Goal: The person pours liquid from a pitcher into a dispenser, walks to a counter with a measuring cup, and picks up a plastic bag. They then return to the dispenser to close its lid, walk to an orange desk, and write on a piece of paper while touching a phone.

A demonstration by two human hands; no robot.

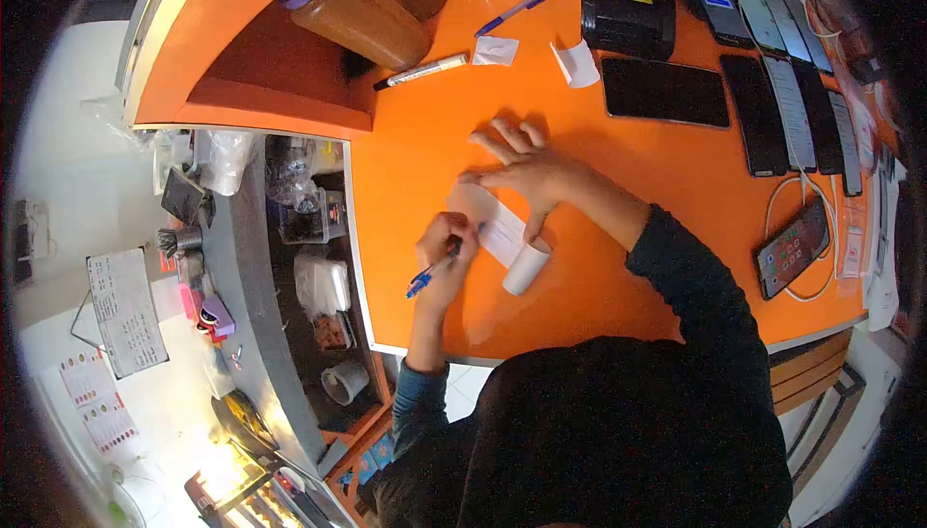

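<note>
My left hand [447, 246] is closed around a blue pen [421, 283], its lower end hidden by the fingers, over a strip of white paper [504, 234]. Faint blue writing shows on the strip. The strip runs to a small paper roll [527, 269] lying on the orange table [579, 316]. My right hand [521, 169] rests palm down with spread fingers across the strip's upper side, its thumb near the roll.
Beyond the hands lie a marker [422, 72], a second blue pen [518, 11], paper slips [494, 51] and a black printer [628, 5]. Several phones [666, 93] and a white cable [778, 202] line the right. An open shelf [323, 238] borders the table's left edge.
</note>
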